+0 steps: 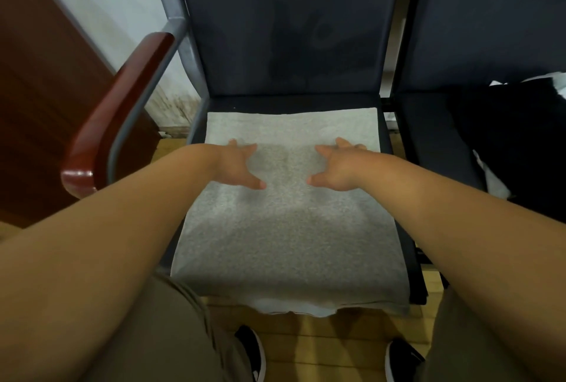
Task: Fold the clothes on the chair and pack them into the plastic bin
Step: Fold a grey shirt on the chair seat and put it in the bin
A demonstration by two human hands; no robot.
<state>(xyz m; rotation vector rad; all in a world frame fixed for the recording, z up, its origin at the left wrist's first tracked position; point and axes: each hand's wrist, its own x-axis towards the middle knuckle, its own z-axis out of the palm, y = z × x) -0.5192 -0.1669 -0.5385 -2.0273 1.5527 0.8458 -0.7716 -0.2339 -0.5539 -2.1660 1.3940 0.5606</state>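
Both hands, left [237, 164] and right [338, 165], lie flat with fingers spread, gripping nothing, on the grey cloth [288, 228] spread beneath them over the chair [288, 29].

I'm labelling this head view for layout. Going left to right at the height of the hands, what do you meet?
dark wooden panel → red-brown wooden armrest → left hand → right hand → black clothing
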